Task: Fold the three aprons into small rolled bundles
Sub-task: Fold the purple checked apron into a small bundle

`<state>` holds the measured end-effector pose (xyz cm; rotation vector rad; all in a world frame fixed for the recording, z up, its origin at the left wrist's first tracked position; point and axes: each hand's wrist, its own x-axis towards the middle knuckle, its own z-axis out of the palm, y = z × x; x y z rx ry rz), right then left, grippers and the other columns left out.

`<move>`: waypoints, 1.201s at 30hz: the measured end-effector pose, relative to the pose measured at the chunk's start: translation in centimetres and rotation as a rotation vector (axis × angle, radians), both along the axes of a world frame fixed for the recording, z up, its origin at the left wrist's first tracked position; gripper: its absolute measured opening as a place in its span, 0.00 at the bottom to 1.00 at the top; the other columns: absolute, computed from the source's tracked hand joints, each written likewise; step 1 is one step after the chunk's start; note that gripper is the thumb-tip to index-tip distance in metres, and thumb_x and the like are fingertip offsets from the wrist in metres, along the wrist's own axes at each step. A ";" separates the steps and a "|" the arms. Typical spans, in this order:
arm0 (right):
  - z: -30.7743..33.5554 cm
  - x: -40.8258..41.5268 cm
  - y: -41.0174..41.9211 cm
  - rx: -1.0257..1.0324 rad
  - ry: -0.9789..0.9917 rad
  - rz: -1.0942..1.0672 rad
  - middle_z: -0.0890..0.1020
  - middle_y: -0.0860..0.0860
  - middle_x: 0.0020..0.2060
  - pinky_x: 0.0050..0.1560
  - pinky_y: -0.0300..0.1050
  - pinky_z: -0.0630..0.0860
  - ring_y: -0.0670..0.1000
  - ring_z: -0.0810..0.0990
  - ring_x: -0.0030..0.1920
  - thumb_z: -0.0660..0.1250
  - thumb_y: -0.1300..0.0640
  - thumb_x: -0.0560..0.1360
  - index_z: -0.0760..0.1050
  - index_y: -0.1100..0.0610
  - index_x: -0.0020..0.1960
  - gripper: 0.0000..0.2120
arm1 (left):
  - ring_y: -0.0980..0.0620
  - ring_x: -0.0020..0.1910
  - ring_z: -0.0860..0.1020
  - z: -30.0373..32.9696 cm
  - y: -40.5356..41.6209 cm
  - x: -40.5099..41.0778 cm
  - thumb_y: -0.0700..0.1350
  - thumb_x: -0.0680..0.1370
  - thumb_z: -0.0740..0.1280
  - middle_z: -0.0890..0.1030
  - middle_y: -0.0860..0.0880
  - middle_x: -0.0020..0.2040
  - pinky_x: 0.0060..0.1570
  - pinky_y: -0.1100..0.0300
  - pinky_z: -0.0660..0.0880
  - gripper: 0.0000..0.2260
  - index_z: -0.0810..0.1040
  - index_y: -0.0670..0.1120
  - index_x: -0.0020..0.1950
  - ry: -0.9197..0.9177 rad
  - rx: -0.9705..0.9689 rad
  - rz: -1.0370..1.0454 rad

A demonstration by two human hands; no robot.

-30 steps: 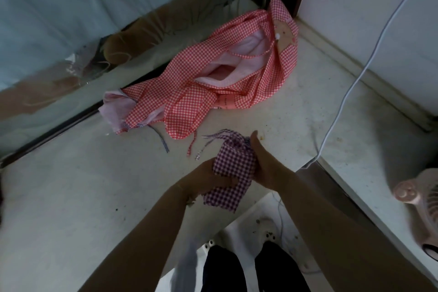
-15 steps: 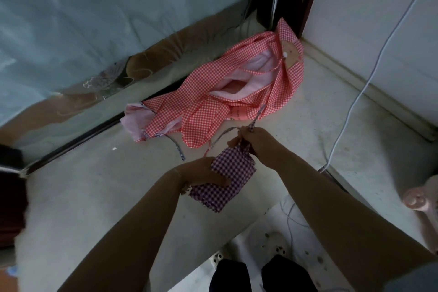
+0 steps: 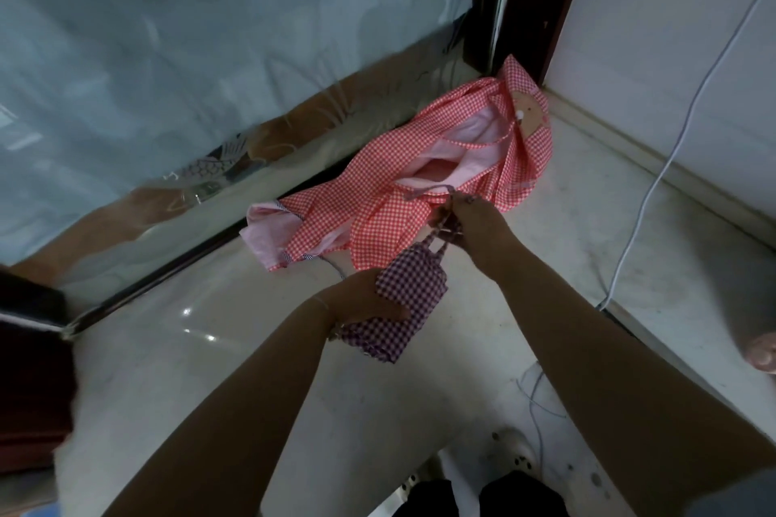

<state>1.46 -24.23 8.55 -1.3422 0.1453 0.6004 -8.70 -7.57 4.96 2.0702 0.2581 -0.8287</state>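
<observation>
1. The purple checked apron, folded into a compact bundle, is held just above the pale floor, near the middle of the view.
2. The left hand grips the bundle from its left side, fingers curled round the cloth.
3. The right hand is at the bundle's far end, its fingers closed in a pinch on the purple apron's strings, which run from the bundle up into the hand.
4. One thin string loops out to the left of the right hand, over the red cloth.
5. A red checked apron lies loose and crumpled on the floor beyond the hands, reaching toward the far corner by the dark door frame.
6. Its left end lies just beside the glass panel along the floor's far edge.
7. A white cable runs down the right wall to the floor.
</observation>
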 end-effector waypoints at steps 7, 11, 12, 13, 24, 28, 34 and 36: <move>1.1 1.6 -0.4 -0.439 -0.123 0.116 0.80 0.58 0.39 0.43 0.50 0.79 0.56 0.80 0.39 0.53 0.50 0.82 0.75 0.60 0.48 0.18 | 0.47 0.65 0.71 -0.2 1.2 -0.3 0.51 0.72 0.73 0.71 0.45 0.69 0.60 0.55 0.69 0.32 0.65 0.45 0.72 0.008 -0.057 0.204; 1.7 1.7 -1.6 -0.719 -0.361 0.336 0.81 0.56 0.31 0.37 0.47 0.79 0.51 0.81 0.30 0.52 0.46 0.82 0.75 0.61 0.41 0.23 | 0.45 0.64 0.73 -0.5 1.3 0.2 0.51 0.72 0.73 0.73 0.44 0.67 0.63 0.50 0.70 0.30 0.67 0.44 0.70 0.007 -0.066 0.304; 2.0 1.8 -1.9 -0.633 -0.358 0.366 0.80 0.54 0.28 0.34 0.44 0.79 0.49 0.79 0.26 0.53 0.47 0.82 0.74 0.61 0.38 0.23 | 0.45 0.63 0.73 -0.4 1.0 0.4 0.51 0.72 0.73 0.73 0.44 0.67 0.63 0.50 0.71 0.30 0.67 0.44 0.70 0.003 -0.069 0.329; 2.6 1.7 -1.9 -0.518 -0.350 0.399 0.79 0.54 0.27 0.33 0.42 0.78 0.47 0.78 0.25 0.55 0.49 0.82 0.74 0.61 0.36 0.22 | 0.45 0.63 0.74 -0.4 0.7 0.8 0.51 0.72 0.73 0.74 0.44 0.67 0.63 0.51 0.71 0.30 0.68 0.44 0.70 -0.009 -0.074 0.350; 0.4 -0.6 -4.6 -0.196 -0.121 0.620 0.75 0.51 0.30 0.33 0.39 0.72 0.48 0.74 0.32 0.59 0.54 0.81 0.70 0.56 0.37 0.14 | 0.40 0.56 0.80 1.7 -3.4 3.3 0.47 0.70 0.74 0.80 0.39 0.59 0.53 0.45 0.78 0.29 0.69 0.41 0.68 -0.122 -0.754 0.940; 0.3 0.9 -6.1 0.001 0.282 0.517 0.71 0.48 0.27 0.25 0.34 0.65 0.44 0.70 0.26 0.63 0.53 0.79 0.71 0.56 0.37 0.12 | 0.41 0.58 0.79 3.2 -4.1 2.7 0.49 0.69 0.76 0.79 0.39 0.60 0.50 0.49 0.78 0.34 0.67 0.41 0.70 -0.177 -0.906 0.758; 2.2 2.2 -6.6 0.259 0.596 0.598 0.75 0.50 0.27 0.18 0.28 0.64 0.41 0.69 0.21 0.62 0.62 0.70 0.72 0.61 0.38 0.03 | 0.46 0.55 0.80 5.3 -5.5 2.0 0.53 0.63 0.79 0.82 0.45 0.55 0.50 0.54 0.78 0.36 0.68 0.41 0.64 -0.187 -0.944 0.468; 2.9 2.1 -6.4 0.206 0.602 0.612 0.74 0.50 0.25 0.17 0.27 0.63 0.41 0.69 0.20 0.63 0.66 0.67 0.73 0.62 0.35 0.03 | 0.47 0.55 0.80 5.8 -5.7 2.0 0.54 0.63 0.79 0.82 0.46 0.55 0.52 0.55 0.78 0.36 0.68 0.41 0.64 -0.172 -0.913 0.395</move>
